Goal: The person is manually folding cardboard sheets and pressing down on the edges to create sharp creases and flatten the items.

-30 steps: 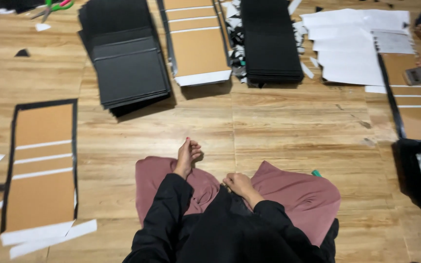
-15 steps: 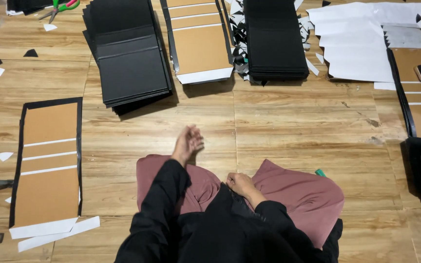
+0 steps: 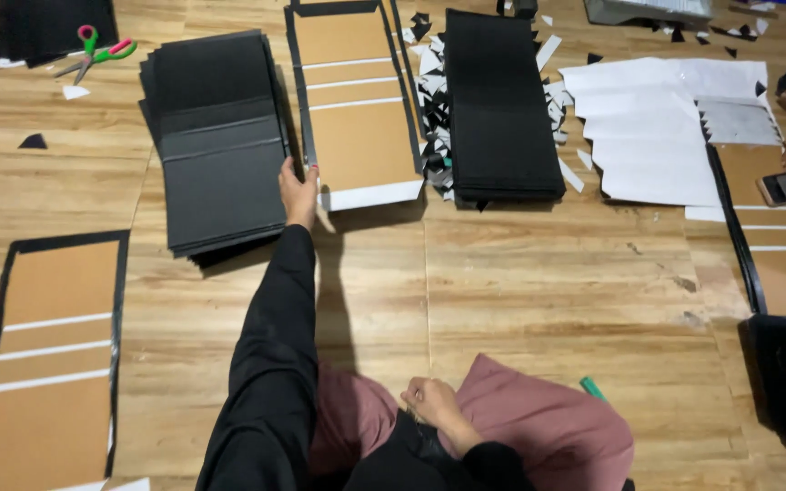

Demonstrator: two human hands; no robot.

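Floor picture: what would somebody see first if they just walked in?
Probably the long black-sleeved left hand stretched out to the near corner of the brown cardboard sheet, beside a stack of black covers. Next, the heap of white paper sheets far right, and green-and-pink scissors far left.

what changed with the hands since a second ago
The left hand left the lap and reached forward across the floor; it now touches the near left corner of the brown board with black edging, beside the stack of black covers. Whether it grips the board yet is unclear. The right hand stayed at the lap on the pink cloth. The stacks and the scissors lie as before.
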